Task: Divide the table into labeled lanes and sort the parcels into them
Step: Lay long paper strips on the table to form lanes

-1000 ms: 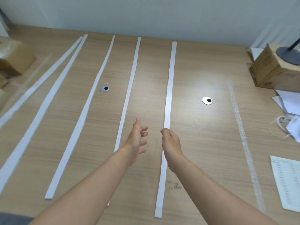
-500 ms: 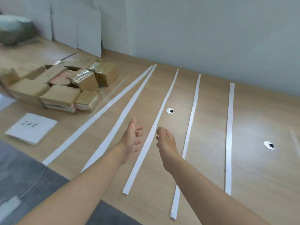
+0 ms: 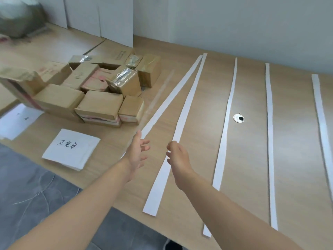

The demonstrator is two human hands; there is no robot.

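Fingers spread and empty, a person's left hand (image 3: 137, 154) hangs over a wooden table (image 3: 297, 159) near its front edge, thumb up and fingertips apart, gripping nothing. Beside it the right hand (image 3: 177, 157) is loosely curled, knuckles up, its fingers bent but closed on nothing that shows; whether they touch the strip below cannot be told.

Between and under the two hands run white paper strips: the leftmost strip (image 3: 167, 103) passes just past the left thumb, and the second strip (image 3: 182, 123) lies beneath the right hand, the pair meeting at their far ends. Three more strips (image 3: 226, 134) lie roughly parallel to the right, marking out lanes, with a round cable grommet (image 3: 238, 118) between two of them.

Off to the left, a heap of cardboard parcels (image 3: 100, 105) sits on the table, unsorted and well apart from the lanes. A handwritten label sheet (image 3: 71, 148) lies near the front edge, outside any lane; a second sheet (image 3: 17, 120) lies farther left.

The lanes look laid but unlabelled, so placing the sheets seems the step in hand. Doing it well likely means lifting the handwritten sheet flat by its edges, keeping forearms clear of the loose strips, which would shift at a brush, and setting it squarely inside one lane.
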